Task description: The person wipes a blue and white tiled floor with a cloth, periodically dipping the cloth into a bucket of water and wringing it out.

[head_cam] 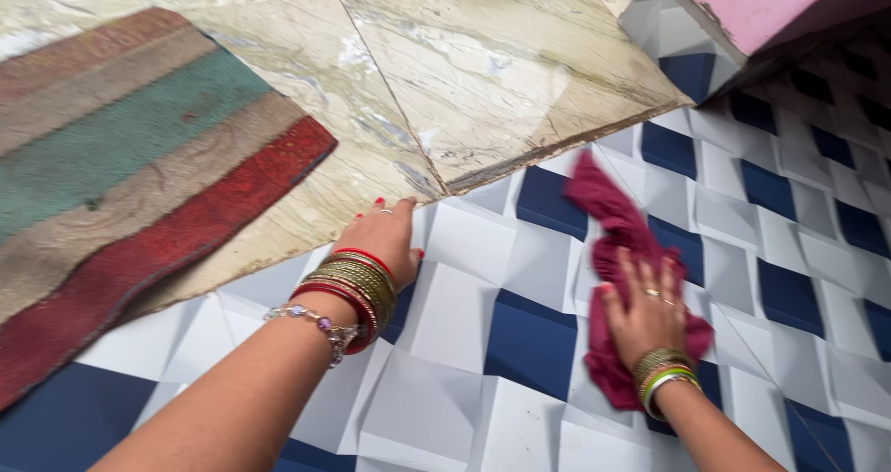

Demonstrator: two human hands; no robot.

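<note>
My right hand [647,312] presses flat on a crumpled dark red cloth [608,217] that lies on a tiled surface of white and navy blocks [529,342]. The cloth stretches from under my palm up toward the marble edge. My left hand [385,233] rests open, fingers spread, on the white tiles right at the border of the beige marble floor [483,73]. Both wrists carry several bangles; the left also wears a beaded bracelet.
A striped mat [121,184] in red, green and tan lies on the marble at the left. A pink block-like object [770,3] stands at the upper right over the patterned tiles.
</note>
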